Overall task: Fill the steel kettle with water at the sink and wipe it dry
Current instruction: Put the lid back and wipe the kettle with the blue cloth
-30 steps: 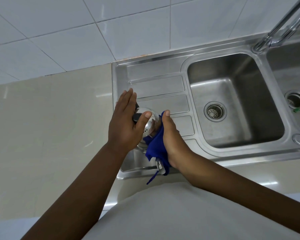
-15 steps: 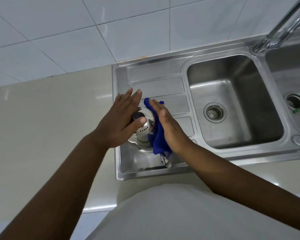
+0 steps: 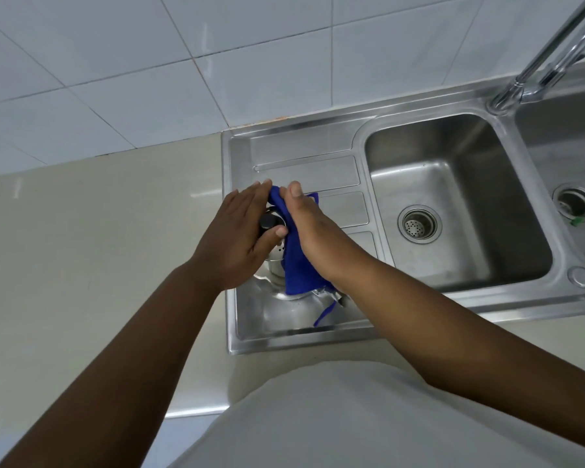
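Two hands bracket the steel kettle [image 3: 274, 260], upright on the drainboard [image 3: 304, 170] left of the basin [image 3: 453, 204]; L hand [image 3: 240, 238] flat over lid, fingers straight, thumb by black knob [image 3: 268, 221]; R hand [image 3: 318, 238] presses blue cloth [image 3: 297, 268] to kettle's right flank, fingers hidden, curl can't tell.

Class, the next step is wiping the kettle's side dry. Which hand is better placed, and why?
Right. The right hand presses the cloth against the kettle on the drainboard. The left hand has no cloth; it rests on the kettle's top by the knob, steadying it.
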Motion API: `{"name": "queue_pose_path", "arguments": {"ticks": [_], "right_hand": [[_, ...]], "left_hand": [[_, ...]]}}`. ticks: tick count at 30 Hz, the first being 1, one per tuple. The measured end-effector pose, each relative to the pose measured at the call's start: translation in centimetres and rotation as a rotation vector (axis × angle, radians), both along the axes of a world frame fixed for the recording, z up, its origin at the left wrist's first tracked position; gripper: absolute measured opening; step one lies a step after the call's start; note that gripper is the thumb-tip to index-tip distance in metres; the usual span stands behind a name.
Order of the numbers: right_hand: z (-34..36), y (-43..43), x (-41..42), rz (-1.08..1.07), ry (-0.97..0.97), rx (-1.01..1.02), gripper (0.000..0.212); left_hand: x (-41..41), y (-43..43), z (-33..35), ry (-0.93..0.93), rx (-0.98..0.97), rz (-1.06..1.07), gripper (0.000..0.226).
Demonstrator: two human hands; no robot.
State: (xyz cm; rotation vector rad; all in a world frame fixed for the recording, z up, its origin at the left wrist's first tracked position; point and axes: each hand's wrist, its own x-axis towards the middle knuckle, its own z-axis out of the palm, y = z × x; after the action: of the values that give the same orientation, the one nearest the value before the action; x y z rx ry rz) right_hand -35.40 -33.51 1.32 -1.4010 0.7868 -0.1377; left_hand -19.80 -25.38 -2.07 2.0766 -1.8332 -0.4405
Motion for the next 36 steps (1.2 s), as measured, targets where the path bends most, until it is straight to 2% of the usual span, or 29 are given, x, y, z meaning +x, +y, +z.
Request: {"name": "queue_pose_path", "arguments": {"ticks": [5,8,9,12,13,16,21,25,29,36], "right_hand": [[1.2,1.1,-0.1,0.118,0.095,-0.252,0.076],[1.8,1.6,-0.7,0.188,0.164,-0.198,0.067],[2.1,1.9,-0.9,0.189,0.187,-0.149,0.07],[2.4,3.2,-1.4,0.15,0.214,-0.114,0.099],[2.3,3.8,-1.6,0.13,0.206,-0.099,0.102],[1.5,5.4,-2.1,0.055,0.183,-0.088,0.094],[-0.5,6.4,-1.6,-0.017,0.162,-0.218,0.084],[-1.3,5.9,-1.4,-0.058,0.151,-0.32,0.096],[-1.8,5.0,-1.4,0.027,0.139,-0.414,0.074],[-1.5,3.5,-1.0,0.053,0.122,-0.382,0.082]], "left_hand": [[-0.5,0.2,-0.6,-0.004,0.009,0.049,0.084],[-0.8,0.5,-0.6,-0.001,-0.006,0.053,0.083],[-0.9,0.7,-0.6,-0.004,-0.009,0.065,0.083],[-1.2,1.1,-0.7,-0.033,-0.037,0.066,0.075],[-1.4,1.2,-0.8,-0.035,-0.044,0.062,0.072],[-1.3,1.4,-0.8,-0.029,-0.011,0.067,0.073],[-1.5,1.5,-0.2,-0.07,0.063,0.042,0.083],[-0.4,0.9,0.8,-0.134,0.103,-0.086,0.082],[1.2,0.7,1.1,-0.129,0.099,-0.223,0.077],[0.8,0.9,0.3,-0.039,0.067,-0.044,0.078]]}}
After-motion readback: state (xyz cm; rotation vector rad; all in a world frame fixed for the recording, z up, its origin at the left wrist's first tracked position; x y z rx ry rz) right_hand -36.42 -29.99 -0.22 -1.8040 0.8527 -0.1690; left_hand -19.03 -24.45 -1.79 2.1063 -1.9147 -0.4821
